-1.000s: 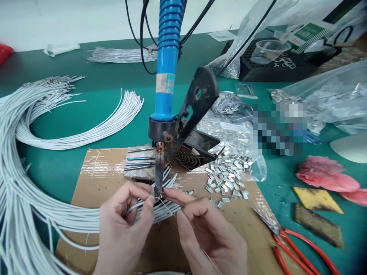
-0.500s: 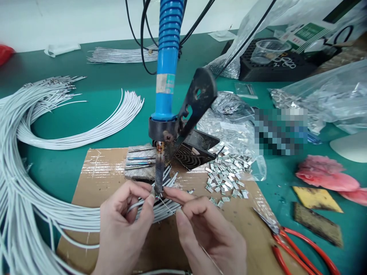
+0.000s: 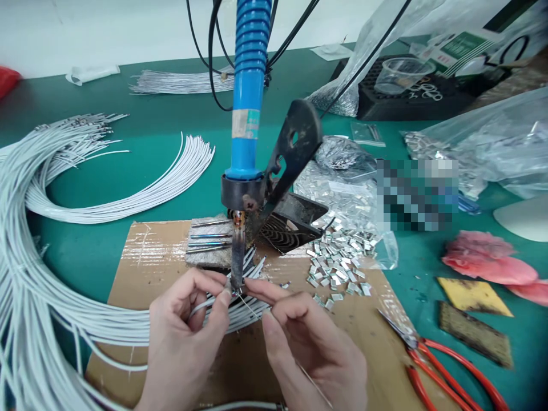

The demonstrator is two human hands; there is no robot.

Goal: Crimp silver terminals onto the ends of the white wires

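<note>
A blue-handled soldering iron [image 3: 247,85] hangs tip-down in a black clamp [image 3: 295,148], its darkened tip [image 3: 238,262] between my fingertips. My left hand [image 3: 186,334] pinches a white cable [image 3: 197,307] close to its end, right at the tip. In my right hand [image 3: 317,342], closed, runs a thin solder wire [image 3: 314,383], whose free end reaches the tip; my right index finger extends beside it. The joint itself is too small and partly covered to make out. Under the hands, more white cables [image 3: 124,325] lie across a cardboard sheet [image 3: 141,251].
Small metal plates [image 3: 338,268] lie loose at the right of the cardboard, near a clear bag [image 3: 342,188]. Red-handled pliers [image 3: 428,354] rest at the lower right, beside a yellow sponge [image 3: 473,297] and a dark pad [image 3: 475,334]. Another cable bundle [image 3: 107,208] curves at left.
Hardly anything differs. Both hands keep the same grip at the iron's tip, and the view has shifted very slightly.
</note>
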